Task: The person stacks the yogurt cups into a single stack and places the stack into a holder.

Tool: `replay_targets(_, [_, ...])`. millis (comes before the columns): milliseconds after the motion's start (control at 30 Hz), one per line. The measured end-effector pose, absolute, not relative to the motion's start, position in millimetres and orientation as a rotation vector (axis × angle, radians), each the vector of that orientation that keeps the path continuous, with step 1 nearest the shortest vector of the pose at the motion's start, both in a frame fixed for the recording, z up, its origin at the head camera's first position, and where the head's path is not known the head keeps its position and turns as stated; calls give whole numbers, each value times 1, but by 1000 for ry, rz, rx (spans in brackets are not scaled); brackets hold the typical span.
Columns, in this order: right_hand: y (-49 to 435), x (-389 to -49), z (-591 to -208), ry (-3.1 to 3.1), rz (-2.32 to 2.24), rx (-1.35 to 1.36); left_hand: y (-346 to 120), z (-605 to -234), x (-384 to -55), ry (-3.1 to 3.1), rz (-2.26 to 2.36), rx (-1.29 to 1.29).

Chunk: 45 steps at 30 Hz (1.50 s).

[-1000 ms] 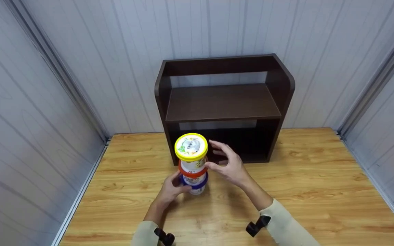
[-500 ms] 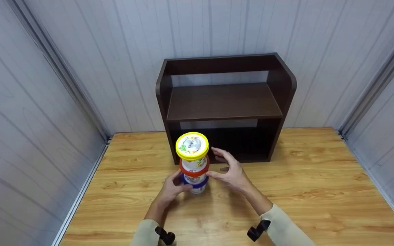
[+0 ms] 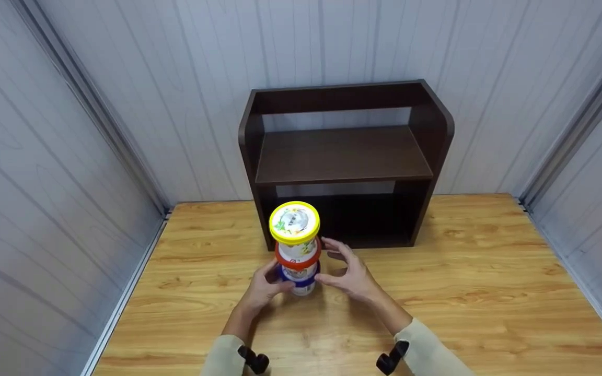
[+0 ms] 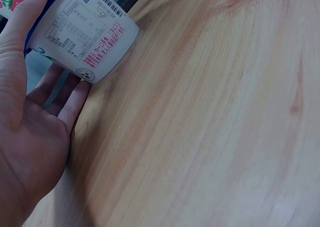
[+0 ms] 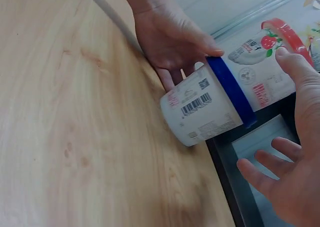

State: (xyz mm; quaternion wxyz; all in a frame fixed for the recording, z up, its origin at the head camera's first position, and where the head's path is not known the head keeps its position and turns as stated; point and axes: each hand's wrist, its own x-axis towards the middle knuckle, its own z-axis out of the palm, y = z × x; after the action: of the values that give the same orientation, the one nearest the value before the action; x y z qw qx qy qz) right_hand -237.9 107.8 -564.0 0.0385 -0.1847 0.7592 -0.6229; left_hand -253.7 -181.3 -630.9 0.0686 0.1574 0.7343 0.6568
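Note:
Three printed white tubs stand stacked before the shelf: one with a yellow lid [image 3: 294, 223] on top, a red-lidded tub [image 3: 298, 263] in the middle and a blue-lidded tub [image 5: 200, 104] lowest. My left hand [image 3: 258, 290] holds the blue-lidded tub from the left, its thumb across the blue lid [image 4: 47, 2] and its fingers reaching behind the tub. On the right side of the stack is my right hand [image 3: 354, 278], thumb and fingers spread apart. In the right wrist view its thumb [image 5: 295, 67] overlaps the middle tub, while the other fingers stand off from the stack.
Just behind the stack stands a dark brown two-tier shelf [image 3: 343, 156] on the wooden table [image 3: 478, 271]. Pale panelled walls [image 3: 201, 78] enclose the table at the back and both sides. Each wrist carries a black camera mount [image 3: 392, 357].
My right hand has moved down along the stack, from beside the upper tub toward the level of the lower ones. The left hand and the tubs have hardly shifted.

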Motion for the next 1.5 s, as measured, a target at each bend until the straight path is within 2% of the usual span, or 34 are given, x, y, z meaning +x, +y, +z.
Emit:
replay_targets(567, [96, -238, -588, 2206, -1936, -599, -174, -618, -249, 2192, 1945, 327])
replay_targets(1500, [85, -241, -618, 2042, -2086, -550, -173, -617, -249, 2201, 1944, 340])
